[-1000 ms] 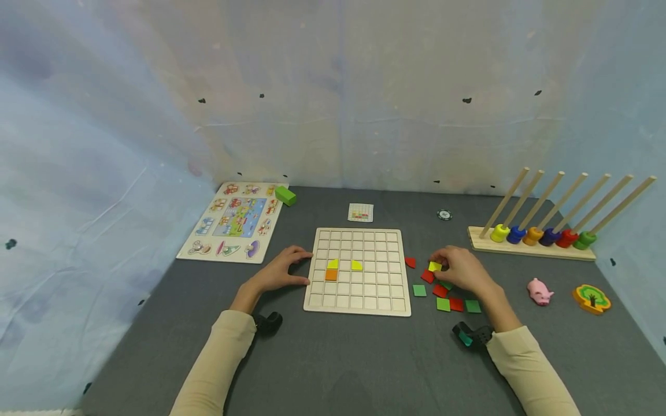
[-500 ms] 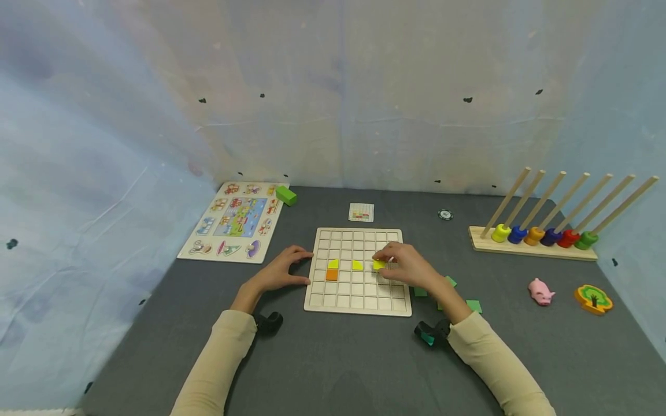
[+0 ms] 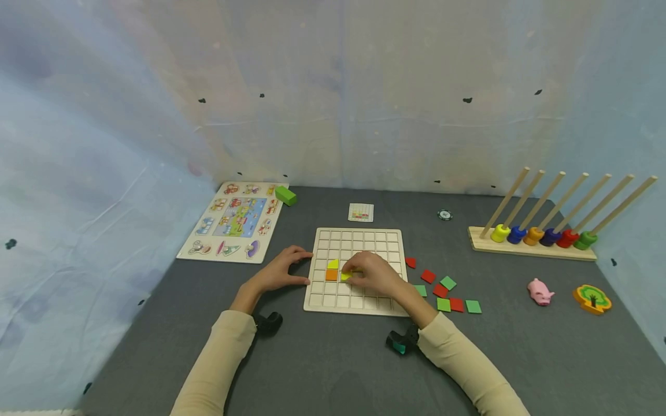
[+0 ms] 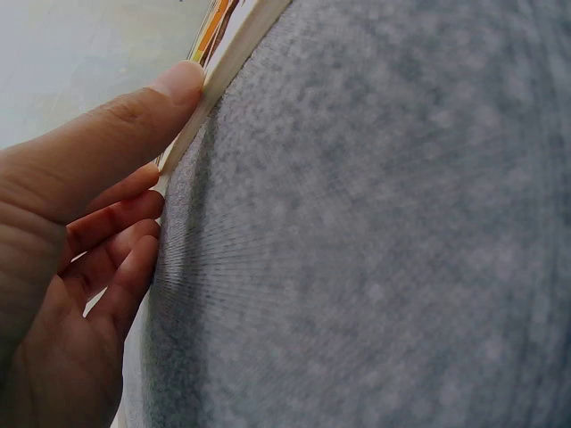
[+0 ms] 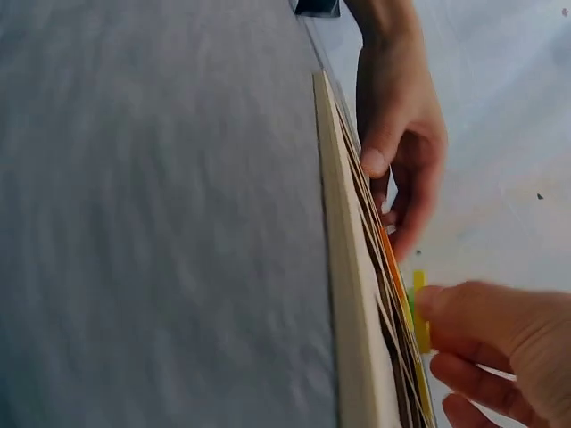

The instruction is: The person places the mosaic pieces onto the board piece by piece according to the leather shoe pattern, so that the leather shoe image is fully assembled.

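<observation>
Two hands work at the grid board [image 3: 359,238], which lies flat on the grey table [image 3: 322,370]. The right hand [image 3: 376,274] reaches over the board's middle and pinches a yellow tile [image 3: 346,276] between thumb and fingertips, low over the cells just right of the orange tile [image 3: 331,275]; whether the tile already sits in a cell cannot be told. Another yellow tile [image 3: 333,264] lies in the cell just above the orange one. The left hand [image 3: 281,269] rests against the board's left edge, thumb and fingers lightly curved and pressing the rim, holding nothing else. Right of the board, loose red and green tiles [image 3: 444,292] are scattered on the table. Behind the board lies a small card [image 3: 361,212], with a dark chip [image 3: 444,215] to its right. Far left of the board sits a picture puzzle [image 3: 234,219] with a green block [image 3: 285,195] at its corner. Far right of the board stand a peg rack [image 3: 531,245], a pink pig [image 3: 540,290] and a tree piece [image 3: 592,298].
</observation>
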Available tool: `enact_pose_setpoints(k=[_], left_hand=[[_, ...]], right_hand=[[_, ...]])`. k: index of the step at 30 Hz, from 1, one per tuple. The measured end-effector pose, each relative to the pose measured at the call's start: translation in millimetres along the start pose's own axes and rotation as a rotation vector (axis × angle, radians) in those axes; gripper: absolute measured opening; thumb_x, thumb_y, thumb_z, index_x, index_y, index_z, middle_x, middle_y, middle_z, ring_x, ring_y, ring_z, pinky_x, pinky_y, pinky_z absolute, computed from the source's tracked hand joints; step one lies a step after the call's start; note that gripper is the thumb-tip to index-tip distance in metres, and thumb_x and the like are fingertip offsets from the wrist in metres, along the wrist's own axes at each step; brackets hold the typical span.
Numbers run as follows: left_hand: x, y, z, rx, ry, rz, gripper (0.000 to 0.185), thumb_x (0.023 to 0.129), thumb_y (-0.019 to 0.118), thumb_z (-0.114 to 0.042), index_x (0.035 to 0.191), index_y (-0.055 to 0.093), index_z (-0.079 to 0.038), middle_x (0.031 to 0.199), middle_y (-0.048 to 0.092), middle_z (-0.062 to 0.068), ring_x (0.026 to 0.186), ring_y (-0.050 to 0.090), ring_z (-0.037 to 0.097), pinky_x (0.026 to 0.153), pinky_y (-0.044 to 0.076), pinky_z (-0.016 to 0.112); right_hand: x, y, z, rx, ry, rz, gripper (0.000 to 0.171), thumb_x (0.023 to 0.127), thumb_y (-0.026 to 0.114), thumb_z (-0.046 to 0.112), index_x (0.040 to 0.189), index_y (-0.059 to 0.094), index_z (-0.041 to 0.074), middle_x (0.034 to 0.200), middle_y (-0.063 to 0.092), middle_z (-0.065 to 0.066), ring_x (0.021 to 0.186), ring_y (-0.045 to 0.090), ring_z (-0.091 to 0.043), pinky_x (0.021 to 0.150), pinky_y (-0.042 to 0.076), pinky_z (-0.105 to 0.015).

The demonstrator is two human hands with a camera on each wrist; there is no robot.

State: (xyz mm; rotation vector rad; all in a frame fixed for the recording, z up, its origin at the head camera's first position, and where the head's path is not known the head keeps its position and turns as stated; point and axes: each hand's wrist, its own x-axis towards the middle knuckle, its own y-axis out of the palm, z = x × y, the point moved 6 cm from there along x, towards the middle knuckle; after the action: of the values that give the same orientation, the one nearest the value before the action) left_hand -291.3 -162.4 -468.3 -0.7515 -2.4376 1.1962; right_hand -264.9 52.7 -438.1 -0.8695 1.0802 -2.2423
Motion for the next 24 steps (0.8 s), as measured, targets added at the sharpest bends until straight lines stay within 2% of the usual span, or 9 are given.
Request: enact_pose_setpoints(k=[4,8,11,16,19,24], left_hand=[[0.2,0.0,-0.3,0.001,0.005,-0.001,0.067,0.078,0.075,-0.036,0.134,0.050,-0.010,0.126,0.045,0.010,0.116,0.042,0.026,0.099,0.033,0.047],[0.6,-0.8,-0.3,0.001,0.003,-0.004,0.067,0.078,0.076,-0.036,0.134,0.050,-0.010,0.126,0.045,0.009,0.116,0.042,0.025,0.099,0.033,0.047],[0.7,-0.8,0.1,-0.002,-0.001,-0.001,0.067,0.077,0.076,-0.035,0.134,0.051,-0.011,0.126,0.045,0.009,0.116,0.042,0.025,0.099,0.033,0.047],[0.2,-0.2,0.2,-0.003,-0.006,0.008,0.067,0.078,0.076,-0.035,0.135,0.050,-0.011,0.126,0.045,0.009,0.116,0.041,0.025,0.100,0.033,0.046],[-0.2,-0.5,-0.6,-0.003,-0.008,0.007,0.067,0.078,0.076,-0.035,0.135,0.050,-0.011,0.126,0.045,0.009,0.116,0.042,0.025,0.099,0.033,0.047],[-0.6,-1.3,-1.8,-0.002,-0.018,0.006,0.068,0.078,0.076,-0.035,0.135,0.050,-0.010,0.126,0.044,0.009,0.117,0.041,0.026,0.100,0.033,0.047]], right_hand=[[0.9,3.8,4.2,-0.049,-0.059,-0.020,0.009,0.080,0.074,0.012,0.089,0.073,0.011,0.090,0.069,0.001,0.088,0.059,-0.015,0.086,0.044,-0.034],[0.3,2.0,6.5,-0.080,-0.109,-0.057,0.005,0.078,0.076,0.012,0.083,0.075,0.011,0.088,0.069,0.000,0.087,0.058,-0.017,0.083,0.044,-0.035],[-0.4,1.5,6.4,-0.097,-0.112,-0.081,0.005,0.077,0.077,0.014,0.081,0.075,0.011,0.087,0.068,-0.001,0.086,0.057,-0.018,0.080,0.044,-0.034],[-1.0,1.2,6.3,-0.103,-0.070,-0.112,0.005,0.077,0.077,0.016,0.078,0.074,0.012,0.087,0.067,-0.001,0.087,0.053,-0.019,0.080,0.045,-0.034],[-0.7,1.4,5.7,-0.099,-0.062,-0.105,0.005,0.078,0.076,0.017,0.080,0.075,0.013,0.089,0.066,-0.001,0.088,0.052,-0.019,0.080,0.044,-0.034],[-1.0,-3.0,1.0,-0.044,-0.017,-0.074,0.017,0.083,0.072,0.020,0.097,0.073,0.011,0.097,0.064,-0.002,0.093,0.052,-0.017,0.080,0.044,-0.033]])
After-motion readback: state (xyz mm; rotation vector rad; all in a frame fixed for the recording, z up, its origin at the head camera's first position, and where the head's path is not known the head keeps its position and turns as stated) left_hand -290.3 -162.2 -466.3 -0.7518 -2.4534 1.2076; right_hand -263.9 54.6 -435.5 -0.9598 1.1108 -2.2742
